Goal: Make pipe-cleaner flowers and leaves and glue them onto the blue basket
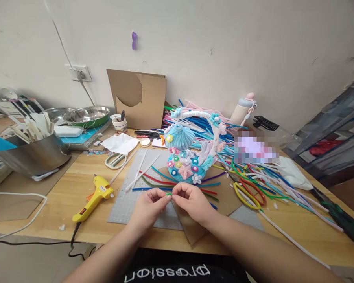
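- Pale plaster wall (224, 47) closes the far side, with a cardboard panel (149, 106) leaning on it at 12 o'clock from the hands.
- A wooden table (289, 232) fills the view. Its near edge runs just under the wrists, and its right end slants away at 3 o'clock.
- Both hands meet low over the middle of the table. The left hand (150, 205) and right hand (192, 201) are each pinched narrow, fingertips together on a small green piece (169, 194) of fuzzy wire held between them.
- Beneath the hands lie a grey mat (126, 204) and a brown card sheet (191, 232) whose corner juts past the table's near edge.
- At 12 o'clock, near the fingertips, stands a blue fuzzy basket (184, 157) with small flowers; loose coloured wires lie between it and the hands.
- From 1 to 3 o'clock a heap of wires (253, 184) spreads wide, crowding that side.
- At 9 o'clock a yellow glue gun (96, 196) lies on bare wood, apart from the left hand.
- Farther at 10 o'clock sit scissors (115, 160) and a steel pot (32, 155).
- Open wood shows at 8 o'clock, crossed by a white cable (23, 224).
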The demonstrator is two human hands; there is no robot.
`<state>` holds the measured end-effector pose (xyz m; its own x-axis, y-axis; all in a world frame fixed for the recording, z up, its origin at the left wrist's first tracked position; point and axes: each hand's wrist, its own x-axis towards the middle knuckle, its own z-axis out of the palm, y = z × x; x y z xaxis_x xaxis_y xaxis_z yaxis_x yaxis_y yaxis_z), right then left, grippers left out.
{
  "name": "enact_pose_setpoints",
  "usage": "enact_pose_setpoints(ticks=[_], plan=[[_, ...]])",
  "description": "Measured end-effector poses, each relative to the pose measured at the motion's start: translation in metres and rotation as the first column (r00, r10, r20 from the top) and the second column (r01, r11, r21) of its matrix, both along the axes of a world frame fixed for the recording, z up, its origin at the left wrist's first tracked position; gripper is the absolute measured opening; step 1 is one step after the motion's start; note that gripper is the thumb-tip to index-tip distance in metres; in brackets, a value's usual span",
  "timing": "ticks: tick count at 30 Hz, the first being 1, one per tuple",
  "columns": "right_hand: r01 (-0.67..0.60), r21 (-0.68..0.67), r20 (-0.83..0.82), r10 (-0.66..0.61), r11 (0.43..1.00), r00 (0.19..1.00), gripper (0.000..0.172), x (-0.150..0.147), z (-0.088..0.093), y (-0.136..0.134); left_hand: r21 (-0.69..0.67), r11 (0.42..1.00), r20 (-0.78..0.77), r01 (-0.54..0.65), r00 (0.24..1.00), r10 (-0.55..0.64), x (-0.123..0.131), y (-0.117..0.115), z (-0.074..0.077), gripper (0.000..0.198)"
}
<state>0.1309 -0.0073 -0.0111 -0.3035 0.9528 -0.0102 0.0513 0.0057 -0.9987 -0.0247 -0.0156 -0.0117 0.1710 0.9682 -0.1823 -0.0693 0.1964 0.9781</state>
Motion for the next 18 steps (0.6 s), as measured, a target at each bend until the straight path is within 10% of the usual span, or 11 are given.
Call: enact_pose_setpoints(ticks=[4, 6, 10, 13, 18], plan=[[0.012, 0.023, 0.015, -0.013, 1.0, 1.0, 0.011, -0.002, -0.002, -0.002, 0.153, 0.984, -0.193, 0.095, 0.979, -0.065, -0.019, -0.002, 0.011, 0.027], [0.008, 0.109, 0.053, -0.014, 0.994, 0.999, 0.009, -0.002, -0.002, -0.004, 0.294, 0.956, -0.394, -0.008, 0.91, 0.129, -0.047, -0.003, 0.017, 0.031], [-0.021, 0.4, 0.137, -0.037, 0.916, 0.99, 0.007, 0.0, 0.0, -0.006, 0.529, 0.836, -0.72, -0.145, 0.446, 0.532, -0.122, -0.006, 0.019, 0.03], [-0.052, 0.542, 0.168, -0.048, 0.839, 0.985, 0.009, 0.003, 0.0, -0.006, 0.554, 0.795, -0.742, -0.246, 0.287, 0.606, -0.163, -0.01, 0.009, 0.034], [-0.102, 0.74, 0.218, -0.095, 0.665, 0.971, 0.01, 0.009, 0.002, -0.004, 0.296, 0.923, -0.827, -0.246, 0.417, 0.376, -0.179, -0.016, 0.008, 0.035]])
